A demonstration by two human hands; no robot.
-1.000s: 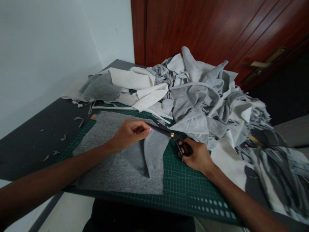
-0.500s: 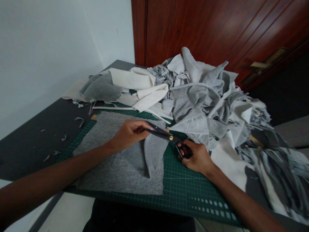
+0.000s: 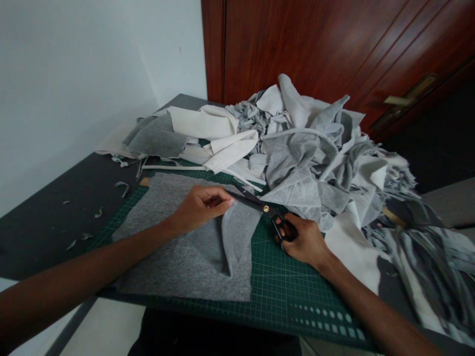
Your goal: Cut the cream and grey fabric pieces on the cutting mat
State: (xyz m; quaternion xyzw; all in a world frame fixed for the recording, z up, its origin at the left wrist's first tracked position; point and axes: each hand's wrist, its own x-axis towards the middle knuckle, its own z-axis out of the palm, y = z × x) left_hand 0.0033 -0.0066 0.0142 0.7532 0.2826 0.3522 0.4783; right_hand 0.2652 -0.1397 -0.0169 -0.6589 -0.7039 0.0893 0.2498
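A piece of grey fabric (image 3: 178,267) lies over the green cutting mat (image 3: 282,287), its upper right part lifted and folded. My left hand (image 3: 204,203) pinches the lifted edge between thumb and fingers. Black scissors (image 3: 265,208) with a brass-coloured pivot point left, the blades closed together along the fabric's raised edge and their tips close to my left fingertips. Fingers of my right hand (image 3: 306,240) are wrapped through the scissors' handles, to the right of the fabric.
Behind the mat, a large heap of grey and white fabric scraps (image 3: 315,148) leans towards a wooden door (image 3: 297,44). Cream fabric pieces (image 3: 204,121) lie at the back left. Small offcuts (image 3: 122,187) dot the dark table (image 3: 44,212). Grey strips (image 3: 411,277) hang at the right.
The scissor blades, apart before, have come together at the fabric edge. My left hand stays almost in place, still pinching the fabric.
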